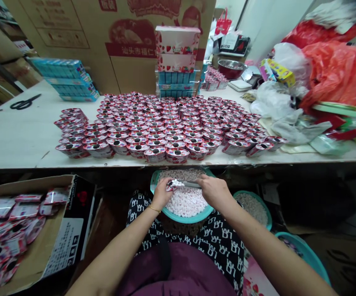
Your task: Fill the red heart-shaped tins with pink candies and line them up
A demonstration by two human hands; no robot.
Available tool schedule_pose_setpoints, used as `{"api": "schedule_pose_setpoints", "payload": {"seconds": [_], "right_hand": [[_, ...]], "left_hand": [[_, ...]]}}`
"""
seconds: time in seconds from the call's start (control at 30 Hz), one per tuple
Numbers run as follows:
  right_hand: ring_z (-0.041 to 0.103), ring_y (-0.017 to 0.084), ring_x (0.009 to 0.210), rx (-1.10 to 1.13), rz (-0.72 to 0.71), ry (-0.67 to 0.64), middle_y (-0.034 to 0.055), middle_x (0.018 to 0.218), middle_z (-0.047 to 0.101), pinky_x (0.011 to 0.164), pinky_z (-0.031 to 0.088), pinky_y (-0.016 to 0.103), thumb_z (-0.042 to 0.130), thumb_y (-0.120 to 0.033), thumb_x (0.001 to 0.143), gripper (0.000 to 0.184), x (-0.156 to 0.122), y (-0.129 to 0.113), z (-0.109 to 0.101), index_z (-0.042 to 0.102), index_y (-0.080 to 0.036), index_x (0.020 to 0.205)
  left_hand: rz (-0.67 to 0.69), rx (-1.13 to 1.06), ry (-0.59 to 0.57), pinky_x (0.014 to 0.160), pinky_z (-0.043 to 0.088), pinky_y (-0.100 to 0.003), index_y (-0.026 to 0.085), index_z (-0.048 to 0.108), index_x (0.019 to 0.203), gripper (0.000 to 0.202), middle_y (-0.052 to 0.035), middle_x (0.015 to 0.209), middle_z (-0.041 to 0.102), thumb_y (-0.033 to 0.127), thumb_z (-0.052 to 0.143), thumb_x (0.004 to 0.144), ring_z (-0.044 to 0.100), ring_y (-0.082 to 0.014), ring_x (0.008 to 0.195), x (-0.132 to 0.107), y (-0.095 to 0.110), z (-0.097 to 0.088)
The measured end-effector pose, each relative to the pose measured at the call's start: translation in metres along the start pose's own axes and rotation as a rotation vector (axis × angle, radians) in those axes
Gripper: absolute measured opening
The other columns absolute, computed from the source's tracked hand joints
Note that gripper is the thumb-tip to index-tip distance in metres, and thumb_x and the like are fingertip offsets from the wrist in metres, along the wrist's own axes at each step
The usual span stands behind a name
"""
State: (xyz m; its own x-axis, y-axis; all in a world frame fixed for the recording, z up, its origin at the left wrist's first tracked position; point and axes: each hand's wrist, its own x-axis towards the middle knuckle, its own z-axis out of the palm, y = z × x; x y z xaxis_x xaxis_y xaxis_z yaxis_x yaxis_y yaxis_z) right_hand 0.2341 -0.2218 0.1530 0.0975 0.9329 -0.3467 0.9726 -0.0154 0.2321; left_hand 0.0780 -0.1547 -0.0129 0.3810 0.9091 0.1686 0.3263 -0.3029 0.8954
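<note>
My left hand (162,193) is closed around a small red-and-white packet (169,186), its opening facing right. My right hand (215,191) grips the handle end of a narrow metal scoop (192,184). White pellets (176,183) lie on the scoop's tip, which meets the mouth of the packet. Both hands are over a turquoise basin (182,219) at my lap, filled with small pale pellets (186,203). How the left fingers wrap behind the packet is partly hidden.
Rows of upright filled packets (156,135) cover the table's (26,144) middle. At left, a cardboard box (54,242) holds flat packets; scissors (25,102) lie on the table. Blue boxes (70,80) stand behind. Two more turquoise basins (267,213) sit at right, below plastic bags (341,70).
</note>
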Motion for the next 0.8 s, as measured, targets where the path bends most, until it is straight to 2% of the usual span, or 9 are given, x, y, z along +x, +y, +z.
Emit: {"api": "schedule_pose_setpoints", "payload": {"seconds": [0.13,0.4,0.5,0.6,0.73,0.8], "right_hand": [[0.059,0.012,0.078,0.004,0.029,0.112,0.0035,0.091,0.059,0.054,0.035,0.021,0.034,-0.014,0.08,0.031,-0.002,0.011,0.011,0.058,-0.025,0.097],[0.057,0.014,0.078,0.012,-0.056,0.132,0.0054,0.087,0.059,0.057,0.036,0.023,0.034,-0.012,0.081,0.028,-0.002,0.001,0.014,0.059,-0.02,0.091],[0.057,0.014,0.078,0.016,-0.004,0.159,0.0047,0.089,0.059,0.058,0.036,0.022,0.034,-0.013,0.081,0.03,-0.004,0.007,0.014,0.058,-0.022,0.097],[0.056,0.014,0.08,0.01,0.036,0.16,0.0049,0.09,0.058,0.058,0.037,0.023,0.034,-0.013,0.082,0.032,-0.003,0.013,0.016,0.056,-0.024,0.102],[0.056,0.014,0.079,0.02,-0.038,0.156,0.0057,0.089,0.059,0.06,0.037,0.024,0.033,-0.013,0.082,0.03,-0.002,0.008,0.022,0.058,-0.022,0.097],[0.056,0.013,0.078,0.037,-0.049,0.183,0.0049,0.09,0.059,0.06,0.037,0.023,0.033,-0.013,0.082,0.032,-0.002,0.005,0.024,0.057,-0.023,0.101]], "left_hand": [[-0.021,-0.089,0.025,0.078,0.043,-0.03,0.018,0.058,0.091,0.029,-0.0042,0.089,0.058,0.017,0.063,0.062,0.055,-0.0163,0.084,0.001,0.004,0.002],[-0.086,-0.115,0.028,0.078,0.043,-0.031,0.017,0.056,0.091,0.033,-0.0031,0.088,0.058,0.011,0.061,0.059,0.054,-0.0161,0.084,0.003,0.004,0.009],[-0.101,-0.124,0.03,0.079,0.043,-0.032,0.017,0.055,0.091,0.034,-0.003,0.089,0.058,0.008,0.059,0.058,0.054,-0.0162,0.085,0.005,0.0,0.008],[-0.056,-0.106,0.021,0.081,0.042,-0.032,0.018,0.056,0.091,0.036,-0.0031,0.09,0.058,0.007,0.059,0.057,0.054,-0.0164,0.087,0.006,0.0,0.005],[-0.049,-0.119,0.004,0.08,0.043,-0.031,0.017,0.057,0.09,0.034,-0.0035,0.089,0.058,0.008,0.059,0.058,0.054,-0.0162,0.086,0.006,0.006,0.002],[-0.08,-0.149,0.013,0.082,0.043,-0.031,0.017,0.056,0.091,0.036,-0.0035,0.09,0.058,0.005,0.058,0.057,0.054,-0.0161,0.087,0.004,0.009,-0.001]]}}
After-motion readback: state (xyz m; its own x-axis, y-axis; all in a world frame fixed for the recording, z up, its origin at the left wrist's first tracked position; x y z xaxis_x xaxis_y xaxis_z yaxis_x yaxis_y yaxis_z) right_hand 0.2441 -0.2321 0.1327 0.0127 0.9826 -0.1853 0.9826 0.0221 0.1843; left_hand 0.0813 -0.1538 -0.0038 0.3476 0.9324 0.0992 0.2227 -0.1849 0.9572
